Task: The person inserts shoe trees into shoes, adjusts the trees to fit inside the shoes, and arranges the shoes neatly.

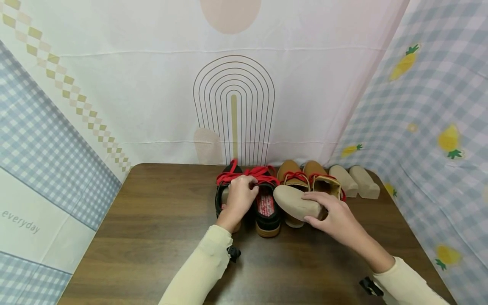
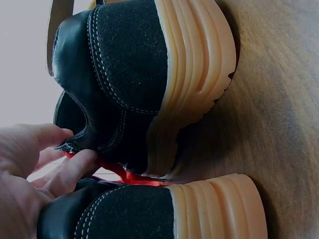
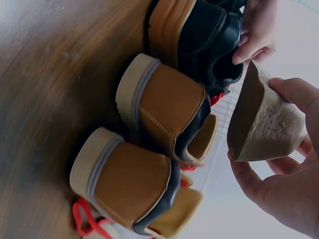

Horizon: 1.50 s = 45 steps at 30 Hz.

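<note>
In the head view, my left hand (image 1: 241, 197) is at the right black shoe (image 1: 268, 224). Its thumb and fingers pinch the edge of that shoe's opening, beside the red laces (image 1: 261, 173). The left black shoe (image 2: 134, 214) stands close alongside, partly hidden by the hand. With my right hand (image 1: 335, 216) I hold a beige moulded-pulp shoe insert (image 1: 295, 201) by its wide end, thumb and fingers on either side. The insert's rounded toe points left, above the tan shoes. Its hollow side shows in the right wrist view.
Two tan shoes (image 1: 288, 168) with red laces stand right of the black pair. Two more beige inserts (image 1: 364, 182) lie at the back right of the wooden table (image 1: 160, 237). A white cloth (image 1: 152, 97) hangs behind, and a checked cloth (image 1: 438, 106) at the right.
</note>
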Tool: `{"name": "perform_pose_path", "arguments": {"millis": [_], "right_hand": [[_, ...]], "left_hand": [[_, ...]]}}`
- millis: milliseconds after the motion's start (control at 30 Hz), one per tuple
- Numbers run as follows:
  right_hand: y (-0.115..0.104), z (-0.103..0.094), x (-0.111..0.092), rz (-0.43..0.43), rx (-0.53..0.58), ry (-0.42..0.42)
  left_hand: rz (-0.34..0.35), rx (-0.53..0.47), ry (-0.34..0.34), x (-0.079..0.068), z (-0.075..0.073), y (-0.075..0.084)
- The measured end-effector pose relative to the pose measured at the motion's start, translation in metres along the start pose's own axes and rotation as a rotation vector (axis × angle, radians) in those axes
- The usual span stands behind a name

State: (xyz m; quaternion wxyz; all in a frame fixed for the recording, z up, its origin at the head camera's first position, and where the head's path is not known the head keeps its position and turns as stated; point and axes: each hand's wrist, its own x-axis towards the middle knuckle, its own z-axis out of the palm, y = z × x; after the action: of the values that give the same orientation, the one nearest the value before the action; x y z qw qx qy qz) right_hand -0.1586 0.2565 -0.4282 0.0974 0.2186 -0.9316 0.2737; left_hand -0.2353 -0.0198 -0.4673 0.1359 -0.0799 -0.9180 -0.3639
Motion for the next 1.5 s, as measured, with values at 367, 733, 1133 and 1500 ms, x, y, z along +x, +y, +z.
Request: {"name": "perform_pose_path", "arguments": {"millis": [367,733,1133,1500], "right_hand": [[-0.014,0.012,0.006,0.007,0.01,-0.038],[-0.025,0.018,0.013,-0.001,-0.022,-0.069],[-0.037,0.025,0.021,-0.009,-0.045,-0.102],[-0.047,0.029,0.033,0.007,-0.096,-0.119]], "left_hand": [[0.005,0.01,-0.003,0.001,0.0,0.0],[0.005,-0.001,0.009,0.001,0.0,-0.002],[0.026,-0.002,0.019,0.001,0.0,-0.002],[0.031,0.003,0.015,0.001,0.0,-0.001]]}}
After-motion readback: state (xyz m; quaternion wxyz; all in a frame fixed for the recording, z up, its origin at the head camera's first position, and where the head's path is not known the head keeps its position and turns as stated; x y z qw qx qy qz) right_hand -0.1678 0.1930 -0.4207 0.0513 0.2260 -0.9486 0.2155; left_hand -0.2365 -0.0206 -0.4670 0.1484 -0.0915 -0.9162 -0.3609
